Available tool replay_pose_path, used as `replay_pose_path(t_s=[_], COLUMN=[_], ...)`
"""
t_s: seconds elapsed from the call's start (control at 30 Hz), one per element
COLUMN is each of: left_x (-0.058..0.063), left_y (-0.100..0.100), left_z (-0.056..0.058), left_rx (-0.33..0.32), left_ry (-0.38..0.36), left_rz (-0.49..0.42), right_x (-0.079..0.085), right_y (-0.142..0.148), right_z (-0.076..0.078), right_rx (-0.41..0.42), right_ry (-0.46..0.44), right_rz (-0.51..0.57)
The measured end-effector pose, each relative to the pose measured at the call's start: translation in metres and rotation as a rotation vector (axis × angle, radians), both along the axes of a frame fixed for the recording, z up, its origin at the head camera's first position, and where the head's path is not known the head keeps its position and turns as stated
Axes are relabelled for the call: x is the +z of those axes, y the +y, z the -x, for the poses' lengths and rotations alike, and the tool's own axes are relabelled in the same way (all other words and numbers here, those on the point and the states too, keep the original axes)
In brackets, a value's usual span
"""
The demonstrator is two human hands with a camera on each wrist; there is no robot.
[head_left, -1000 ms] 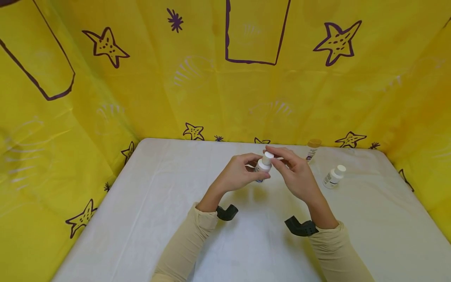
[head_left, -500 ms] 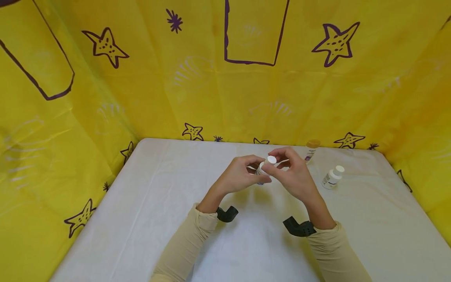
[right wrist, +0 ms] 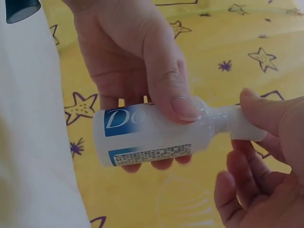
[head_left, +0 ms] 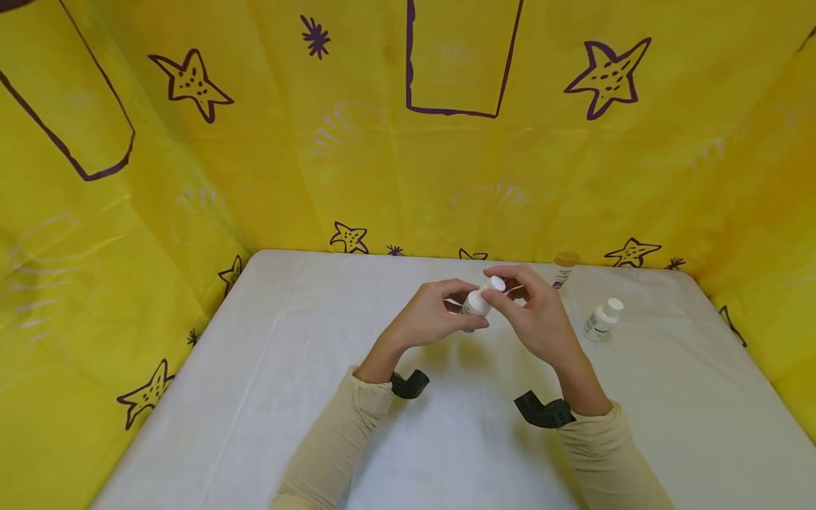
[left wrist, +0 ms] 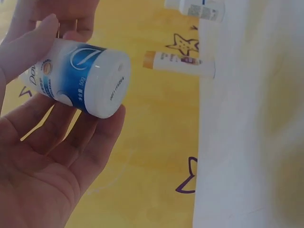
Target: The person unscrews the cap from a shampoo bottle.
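Note:
My left hand (head_left: 432, 313) grips a small white-and-blue Dove bottle (right wrist: 156, 130) round its body, above the table. In the right wrist view the left thumb lies along the label while the other fingers wrap beneath. The bottle tilts, its white cap (head_left: 496, 284) pointing up and to the right in the head view. My right hand (head_left: 537, 315) pinches that cap between thumb and fingers. A narrow neck shows between the bottle's shoulder and the cap (right wrist: 244, 126). The left wrist view shows the bottle's round base with printed marks.
On the white-covered table (head_left: 306, 368), a white bottle (head_left: 602, 321) stands right of my right hand. Behind that hand stands a white container with an orange-yellow cap (head_left: 564, 270). A yellow curtain (head_left: 268, 156) with purple starfish drawings surrounds the table's back and sides.
The bottle in my left hand has tipped further to the right. My right thumb and fingers have shifted their hold on the cap. The other two containers stay put.

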State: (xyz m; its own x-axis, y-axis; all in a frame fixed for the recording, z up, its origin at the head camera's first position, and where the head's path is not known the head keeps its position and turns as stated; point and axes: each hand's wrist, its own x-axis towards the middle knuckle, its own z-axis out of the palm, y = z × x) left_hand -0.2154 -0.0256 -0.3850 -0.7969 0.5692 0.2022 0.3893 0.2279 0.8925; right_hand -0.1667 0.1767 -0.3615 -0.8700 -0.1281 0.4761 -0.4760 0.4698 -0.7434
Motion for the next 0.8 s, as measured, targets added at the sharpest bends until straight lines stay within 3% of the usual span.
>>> replay_pose_path(t_s=[0.2,0.43,0.63,0.8], left_x=[0.006,0.016,0.022,0.023], left_y=[-0.01,-0.033,-0.051,-0.061], left_z=[0.005,0.012,0.017,0.021], left_rx=[0.078,0.256,0.394,0.533], left_ry=[0.046,0.085,0.116,0.184], left_rz=[-0.044,-0.114,-0.182,-0.174], right_x=[0.003,0.002,0.005,0.005], right_y=[-0.001,-0.015,-0.034,-0.055], right_z=[0.001,0.007,0.026,0.046], right_rx=[-0.04,0.015,0.054,0.078], right_ry=[0.029,-0.103,-0.192,-0.23], right_rz=[0.05,0.097,0.112,0.061])
